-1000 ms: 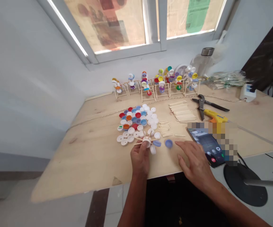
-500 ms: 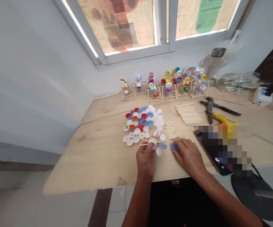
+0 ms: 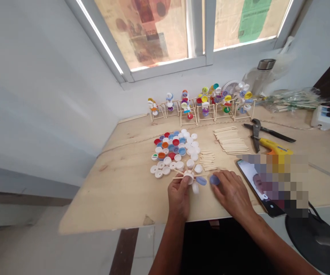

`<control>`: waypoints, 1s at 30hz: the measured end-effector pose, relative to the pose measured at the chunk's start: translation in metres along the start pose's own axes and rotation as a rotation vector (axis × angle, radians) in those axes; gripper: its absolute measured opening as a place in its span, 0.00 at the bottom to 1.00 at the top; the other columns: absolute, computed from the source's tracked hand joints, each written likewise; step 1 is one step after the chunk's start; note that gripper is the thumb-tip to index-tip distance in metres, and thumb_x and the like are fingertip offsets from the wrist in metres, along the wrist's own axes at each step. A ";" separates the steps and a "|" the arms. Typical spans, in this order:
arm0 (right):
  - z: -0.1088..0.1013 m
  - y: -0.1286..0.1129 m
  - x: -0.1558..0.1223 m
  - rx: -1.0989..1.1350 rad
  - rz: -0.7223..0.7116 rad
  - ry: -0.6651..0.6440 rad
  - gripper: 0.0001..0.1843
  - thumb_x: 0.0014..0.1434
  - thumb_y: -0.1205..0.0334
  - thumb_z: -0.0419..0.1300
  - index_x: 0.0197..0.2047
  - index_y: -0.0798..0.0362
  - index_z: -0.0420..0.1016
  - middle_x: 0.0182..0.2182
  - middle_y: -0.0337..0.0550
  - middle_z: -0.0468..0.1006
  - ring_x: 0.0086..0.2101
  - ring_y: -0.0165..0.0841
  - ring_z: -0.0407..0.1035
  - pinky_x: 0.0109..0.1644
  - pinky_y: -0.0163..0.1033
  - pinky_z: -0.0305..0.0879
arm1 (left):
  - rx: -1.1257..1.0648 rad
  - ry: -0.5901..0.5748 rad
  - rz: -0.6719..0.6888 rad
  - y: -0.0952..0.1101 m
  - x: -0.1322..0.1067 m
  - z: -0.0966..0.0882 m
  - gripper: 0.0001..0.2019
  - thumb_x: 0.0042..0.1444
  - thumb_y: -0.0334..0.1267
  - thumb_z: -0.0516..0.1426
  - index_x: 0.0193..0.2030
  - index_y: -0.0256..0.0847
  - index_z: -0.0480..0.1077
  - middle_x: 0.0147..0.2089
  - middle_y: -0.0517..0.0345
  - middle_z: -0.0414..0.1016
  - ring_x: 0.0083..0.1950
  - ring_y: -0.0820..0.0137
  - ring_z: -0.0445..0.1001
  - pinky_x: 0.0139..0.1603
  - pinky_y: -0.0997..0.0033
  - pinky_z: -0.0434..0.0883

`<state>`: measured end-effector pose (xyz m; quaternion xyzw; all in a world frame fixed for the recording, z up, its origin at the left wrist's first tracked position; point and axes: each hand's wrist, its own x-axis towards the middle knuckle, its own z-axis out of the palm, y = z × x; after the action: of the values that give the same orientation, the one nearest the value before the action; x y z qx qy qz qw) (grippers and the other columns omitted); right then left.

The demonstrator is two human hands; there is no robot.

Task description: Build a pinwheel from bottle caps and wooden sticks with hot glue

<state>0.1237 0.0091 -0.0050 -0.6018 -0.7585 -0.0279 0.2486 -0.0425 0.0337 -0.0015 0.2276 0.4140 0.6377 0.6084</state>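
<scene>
My left hand (image 3: 179,198) pinches a white bottle cap hub (image 3: 188,177) between thumb and fingers. Several thin wooden sticks stick out around this hub. A light blue cap (image 3: 201,181) sits on its right side and a white cap (image 3: 195,188) at the lower right. Just to the right, my right hand (image 3: 234,193) has its thumb and fingertips closed on another blue bottle cap (image 3: 214,180), close to the tabletop and apart from the hub. Loose bottle caps (image 3: 172,146) in white, red, blue and orange lie beyond my left hand, with short sticks (image 3: 207,160) beside them.
Stick frames carrying cap wheels (image 3: 187,110) stand along the wall. Longer sticks (image 3: 230,139), pliers (image 3: 256,133) and a yellow glue gun (image 3: 276,146) lie to the right. A phone (image 3: 258,183) rests near my right hand. A power strip (image 3: 323,117) is farther right.
The view has shifted slightly, so everything sits a little farther right. Both hands keep their holds. The phone screen has turned from dark to lit.
</scene>
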 end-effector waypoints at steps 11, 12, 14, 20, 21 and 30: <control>0.000 -0.002 -0.004 0.029 0.012 0.001 0.11 0.61 0.64 0.53 0.45 0.53 0.70 0.39 0.48 0.75 0.41 0.40 0.65 0.44 0.42 0.57 | -0.010 -0.033 -0.027 -0.002 -0.001 0.007 0.10 0.42 0.40 0.68 0.28 0.36 0.76 0.33 0.56 0.74 0.36 0.72 0.73 0.42 0.72 0.69; 0.000 -0.002 -0.004 0.033 0.015 0.000 0.11 0.61 0.64 0.53 0.46 0.53 0.70 0.39 0.48 0.75 0.42 0.40 0.65 0.44 0.42 0.57 | -0.015 -0.028 -0.027 -0.002 -0.001 0.007 0.10 0.42 0.40 0.68 0.28 0.36 0.76 0.33 0.57 0.74 0.36 0.72 0.73 0.43 0.73 0.69; 0.000 0.000 -0.003 0.030 0.024 0.004 0.11 0.61 0.64 0.53 0.46 0.53 0.70 0.40 0.49 0.75 0.42 0.40 0.65 0.44 0.42 0.57 | -0.023 -0.023 -0.027 -0.002 -0.001 0.007 0.10 0.42 0.40 0.68 0.27 0.36 0.76 0.34 0.57 0.75 0.37 0.73 0.73 0.44 0.73 0.69; 0.001 0.001 -0.002 0.006 0.018 0.019 0.13 0.60 0.65 0.53 0.47 0.54 0.71 0.40 0.49 0.74 0.41 0.40 0.65 0.43 0.43 0.57 | -0.035 -0.017 -0.041 0.000 -0.001 0.006 0.10 0.42 0.38 0.68 0.31 0.36 0.76 0.34 0.57 0.76 0.37 0.73 0.73 0.44 0.73 0.68; 0.002 0.002 -0.002 0.009 0.014 0.017 0.13 0.60 0.65 0.53 0.48 0.54 0.71 0.40 0.49 0.74 0.41 0.40 0.65 0.43 0.43 0.57 | -0.037 -0.019 -0.039 0.001 -0.001 0.006 0.10 0.42 0.38 0.68 0.31 0.36 0.77 0.34 0.57 0.76 0.37 0.73 0.73 0.44 0.73 0.68; 0.001 0.007 -0.003 0.101 -0.035 0.014 0.13 0.62 0.60 0.54 0.49 0.54 0.70 0.43 0.48 0.76 0.44 0.39 0.66 0.48 0.44 0.59 | -0.044 0.029 -0.045 0.005 0.005 0.002 0.13 0.41 0.39 0.68 0.32 0.35 0.75 0.33 0.56 0.76 0.36 0.72 0.73 0.42 0.72 0.69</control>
<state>0.1300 0.0087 -0.0086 -0.5749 -0.7676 0.0018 0.2833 -0.0445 0.0396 0.0024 0.1954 0.4138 0.6360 0.6213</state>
